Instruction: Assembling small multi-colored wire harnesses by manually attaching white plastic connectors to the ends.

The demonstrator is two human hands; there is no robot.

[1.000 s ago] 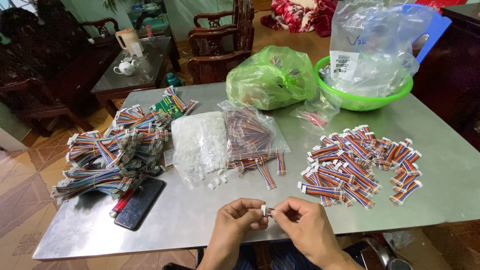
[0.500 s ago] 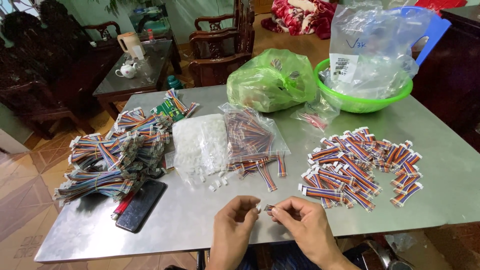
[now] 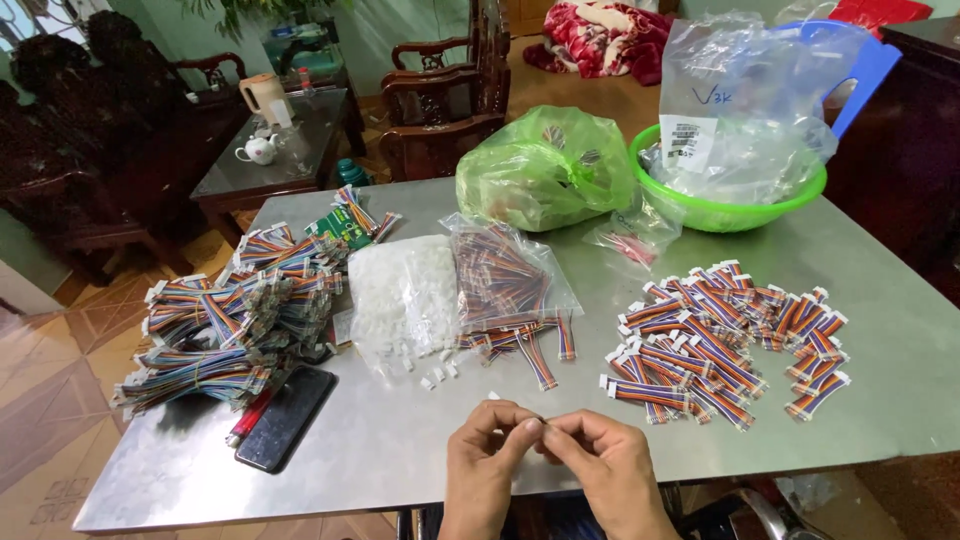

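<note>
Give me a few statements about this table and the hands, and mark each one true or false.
1. Both hands, the left hand and the right hand, meet fingertip to fingertip over the near edge of the metal table. True.
2. The black phone lies to the right of the hands. False: it lies to their left.
3. The green basin holds a clear plastic bag. True.
4. The pile of short coloured ribbon cables sits in the basin. False: it lies loose on the table.
</note>
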